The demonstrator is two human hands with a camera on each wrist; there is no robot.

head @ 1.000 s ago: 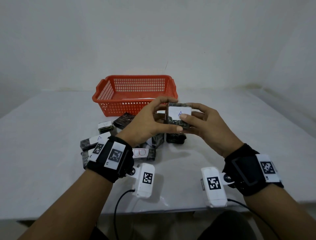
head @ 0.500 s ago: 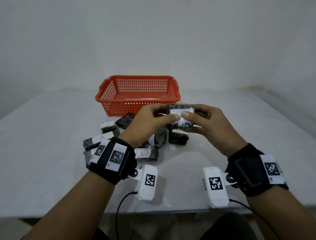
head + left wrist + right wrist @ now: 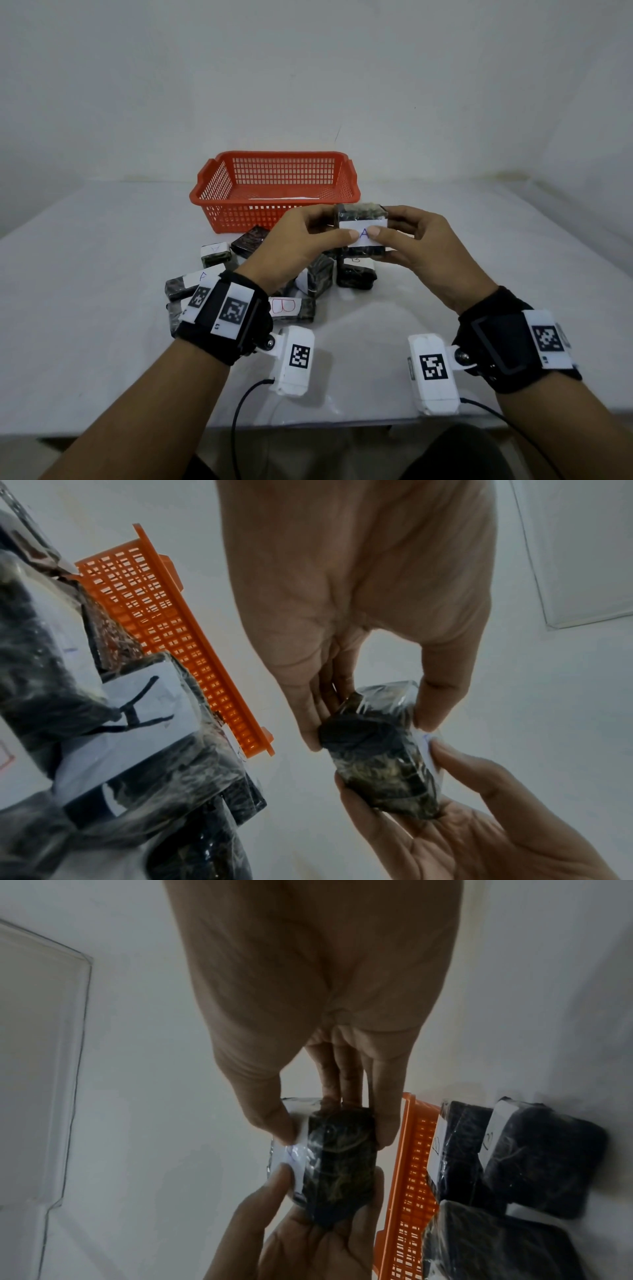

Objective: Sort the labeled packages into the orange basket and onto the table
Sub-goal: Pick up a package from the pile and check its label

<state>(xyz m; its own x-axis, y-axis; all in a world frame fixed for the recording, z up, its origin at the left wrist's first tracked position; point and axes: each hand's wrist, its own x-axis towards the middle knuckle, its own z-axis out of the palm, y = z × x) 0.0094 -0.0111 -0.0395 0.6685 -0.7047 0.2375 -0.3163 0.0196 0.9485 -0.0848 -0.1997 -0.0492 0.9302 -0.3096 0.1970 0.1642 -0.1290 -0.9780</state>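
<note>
Both hands hold one dark wrapped package (image 3: 361,214) up over the table; its white label shows an A. My left hand (image 3: 305,236) grips its left side, thumb on the label. My right hand (image 3: 411,236) grips its right side the same way. The left wrist view shows the package (image 3: 380,761) pinched between thumbs and fingers, and so does the right wrist view of the package (image 3: 337,1164). The orange basket (image 3: 274,186) stands just behind the hands, with a white slip inside. Several other labeled packages (image 3: 214,255) lie in a heap under and left of my hands.
A package labeled B (image 3: 291,308) lies near my left wrist, another B package (image 3: 356,275) below the held one. The white table (image 3: 85,291) stretches left and right of the heap. A wall rises behind the basket. Cables run from the wrist cameras over the front edge.
The held package has been turned a little so its A label faces me squarely, thumbs now near the letter. Both hands stay at about the same place in front of the basket.
</note>
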